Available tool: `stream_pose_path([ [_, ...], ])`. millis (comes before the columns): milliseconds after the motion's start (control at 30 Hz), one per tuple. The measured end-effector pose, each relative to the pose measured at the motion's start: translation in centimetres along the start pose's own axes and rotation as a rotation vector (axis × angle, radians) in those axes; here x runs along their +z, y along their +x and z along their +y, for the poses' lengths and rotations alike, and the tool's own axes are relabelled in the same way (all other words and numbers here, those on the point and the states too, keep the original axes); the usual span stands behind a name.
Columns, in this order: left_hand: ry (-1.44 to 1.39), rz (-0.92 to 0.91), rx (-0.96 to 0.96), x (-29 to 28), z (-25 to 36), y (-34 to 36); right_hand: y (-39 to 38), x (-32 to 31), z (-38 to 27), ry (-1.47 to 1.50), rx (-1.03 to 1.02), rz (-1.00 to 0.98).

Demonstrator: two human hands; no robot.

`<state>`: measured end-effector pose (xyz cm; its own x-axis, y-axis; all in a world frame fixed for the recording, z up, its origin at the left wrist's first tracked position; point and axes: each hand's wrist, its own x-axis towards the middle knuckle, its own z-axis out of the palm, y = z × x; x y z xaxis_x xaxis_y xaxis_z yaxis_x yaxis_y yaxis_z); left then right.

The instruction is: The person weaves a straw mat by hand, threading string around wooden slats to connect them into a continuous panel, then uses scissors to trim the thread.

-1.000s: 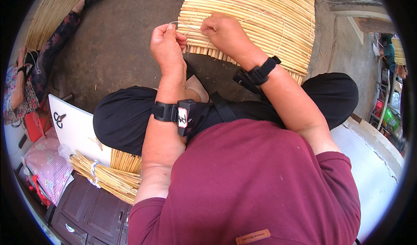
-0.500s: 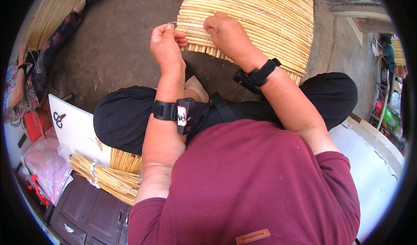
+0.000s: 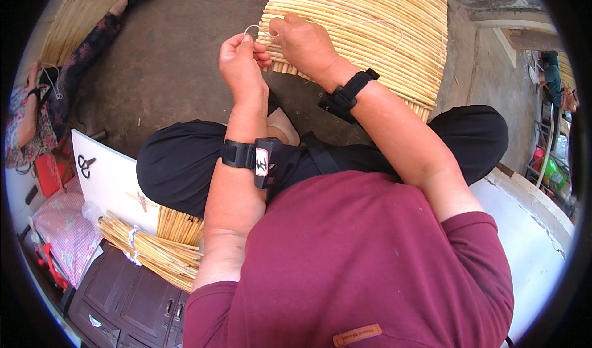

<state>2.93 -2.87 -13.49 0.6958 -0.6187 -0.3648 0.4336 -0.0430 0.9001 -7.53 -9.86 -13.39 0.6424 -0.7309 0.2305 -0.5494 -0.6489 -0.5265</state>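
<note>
A mat of straight yellow reed stalks [image 3: 370, 52] lies in front of me, stitched with pale thread. At its left edge my left hand [image 3: 239, 67] is closed, thumb and forefinger pinching a thin white string [image 3: 251, 26]. The string arches in a small loop above those fingertips, toward my right hand. My right hand [image 3: 305, 44] is closed over the mat's left part, right beside the left one, its fingertips pressed together at the string. More string trails loosely over the stalks to the right. Whether the right fingers also hold a needle is hidden.
Scissors with black handles [image 3: 85, 166] lie on a white board [image 3: 105, 190] at my left. Below it are a tied reed bundle [image 3: 151, 252] and a dark brown cabinet [image 3: 132, 298]. Another person [image 3: 31, 113] sits far left by another reed mat [image 3: 80, 18].
My right hand has moved left, closer to my left hand. The string now bows up in a loop above the left fingertips. The left hand has barely moved.
</note>
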Motion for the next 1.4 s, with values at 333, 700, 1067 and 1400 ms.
stream_pose_path([
  [333,0.102,-0.152,-0.302,-1.8,1.4,2.7,-2.2,-2.3,0.7,0.237,0.03,0.138],
  [700,0.085,-0.005,-0.169,-0.9,1.0,4.1,-3.7,-2.9,0.9,0.162,-0.027,0.072],
  [1067,0.107,0.094,-0.011,-0.3,2.0,1.7,2.3,-0.7,-1.2,0.015,-0.207,0.06],
  [1400,-0.053,0.084,-0.083,-1.3,1.9,2.1,4.0,0.5,-1.8,-0.148,-0.255,-0.022],
])
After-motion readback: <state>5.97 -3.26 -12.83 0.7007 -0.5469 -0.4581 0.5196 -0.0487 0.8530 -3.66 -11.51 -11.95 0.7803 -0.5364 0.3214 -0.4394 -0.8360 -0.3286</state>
